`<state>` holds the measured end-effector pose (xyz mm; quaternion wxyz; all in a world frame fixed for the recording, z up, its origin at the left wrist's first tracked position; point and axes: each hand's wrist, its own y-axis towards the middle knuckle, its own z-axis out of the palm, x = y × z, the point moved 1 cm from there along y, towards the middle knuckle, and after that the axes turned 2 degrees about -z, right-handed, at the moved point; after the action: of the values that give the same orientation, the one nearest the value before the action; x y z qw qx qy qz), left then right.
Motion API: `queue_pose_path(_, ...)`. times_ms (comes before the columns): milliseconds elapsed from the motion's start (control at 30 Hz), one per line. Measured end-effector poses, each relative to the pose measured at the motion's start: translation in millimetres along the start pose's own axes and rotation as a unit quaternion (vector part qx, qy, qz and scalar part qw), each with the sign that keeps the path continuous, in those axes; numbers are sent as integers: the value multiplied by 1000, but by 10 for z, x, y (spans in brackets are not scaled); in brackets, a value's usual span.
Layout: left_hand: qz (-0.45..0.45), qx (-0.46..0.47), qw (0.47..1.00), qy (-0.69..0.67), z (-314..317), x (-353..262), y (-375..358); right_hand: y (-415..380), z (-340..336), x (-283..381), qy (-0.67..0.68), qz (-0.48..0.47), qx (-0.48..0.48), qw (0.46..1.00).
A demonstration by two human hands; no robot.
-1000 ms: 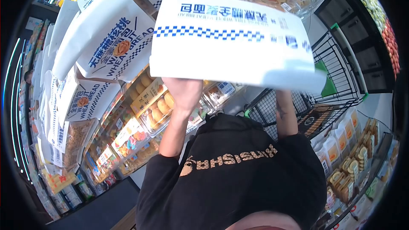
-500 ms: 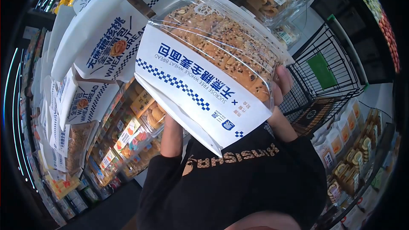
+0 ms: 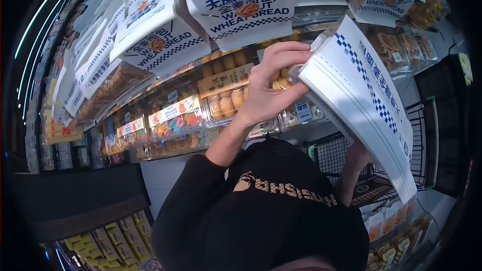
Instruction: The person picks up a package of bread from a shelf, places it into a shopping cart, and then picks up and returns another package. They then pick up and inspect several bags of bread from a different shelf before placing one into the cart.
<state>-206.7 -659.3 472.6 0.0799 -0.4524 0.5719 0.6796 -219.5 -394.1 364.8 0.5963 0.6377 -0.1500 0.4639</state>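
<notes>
A white paper bag of bread with blue print and a blue checkered band is tilted in front of me, its folded edge facing me. At its upper left edge, my left hand is closed, thumb on the near side and fingers over the top. My right hand is behind the lower part of the bag, holding it from underneath; its fingers are mostly hidden. The bread inside is out of sight from this side.
Similar white wheat bread bags line the shelf ahead. Below them are clear boxes of small round buns and other packaged pastries. A black wire shopping cart stands at the right, and yellow packages are at the lower left.
The bag has turned and moved to the right, so its bread window no longer shows. My left hand has come into view at its upper edge; my right hand is now largely behind it.
</notes>
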Motion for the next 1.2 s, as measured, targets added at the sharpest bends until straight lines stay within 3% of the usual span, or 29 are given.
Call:
queue_pose_path(67, -17, 32, 999, -9, -123, -91, -41, -148, -192, 160, 37, 20, 30, 999)
queue_pose_path(100, 8, 33, 999, -36, -163, -135, -68, 487, 318, -287, 52, 30, 44, 997)
queue_pose_path(167, -117, -13, 990, -83, -258, -274, -274, 335, 388, -84, 79, 54, 68, 993)
queue_pose_path(200, -317, -77, 939, -108, -316, -411, -409, 339, 434, -55, 90, 67, 80, 990)
queue_pose_path(233, -101, 15, 993, 66, -493, 70, -797, 344, 464, -28, 98, 81, 92, 988)
queue_pose_path(267, -328, -21, 944, 11, -554, -160, -839, 354, 489, -6, 104, 95, 102, 985)
queue_pose_path(333, -328, -61, 943, 9, -642, -275, -1066, 416, 545, 35, 111, 121, 120, 979)
queue_pose_path(367, -327, -85, 941, 2, -722, -344, -1173, 452, 615, 155, -21, 42, 158, 986)
queue_pose_path(467, -318, -143, 937, -18, -979, -594, -1513, 585, 843, 386, -117, -45, 244, 962)
queue_pose_path(533, -310, -171, 935, -36, -1160, -685, -1663, 591, 966, 418, 0, 78, 295, 952)
queue_pose_path(567, -305, -182, 933, -47, -1216, -697, -1722, 578, 1069, 421, -2, 75, 290, 954)
queue_pose_path(667, -289, -212, 930, -86, -1418, -743, -1904, 553, 1453, 393, 156, 91, 330, 927)
queue_pose_path(800, -269, -243, 920, -148, -1656, -751, -2179, 542, 1879, 444, 201, 141, 341, 907)
queue_pose_path(867, -269, -255, 911, -180, -1822, -724, -2288, 570, 2078, 502, 265, 256, 342, 864)
queue_pose_path(900, -269, -260, 907, -195, -1894, -740, -2377, 592, 2157, 492, 260, 253, 334, 870)
queue_pose_path(967, -270, -270, 897, -225, -2041, -713, -2498, 604, 2304, 476, 200, 244, 409, 856)
queue_pose_path(1033, -275, -282, 883, -255, -2183, -596, -2529, 588, 2433, 513, 201, 247, 397, 861)
queue_pose_path(1100, -275, -282, 892, -224, -2180, -620, -2399, 666, 2527, 590, 173, 253, 438, 845)
queue_pose_path(1133, -271, -308, 879, -241, -2195, -605, -2396, 757, 2546, 595, 99, 199, 477, 850)
queue_pose_path(1167, -269, -334, 866, -259, -2207, -583, -2412, 799, 2594, 535, 90, 203, 470, 854)
queue_pose_path(1200, -274, -330, 858, -281, -2227, -527, -2463, 857, 2629, 468, 52, 100, 368, 923)
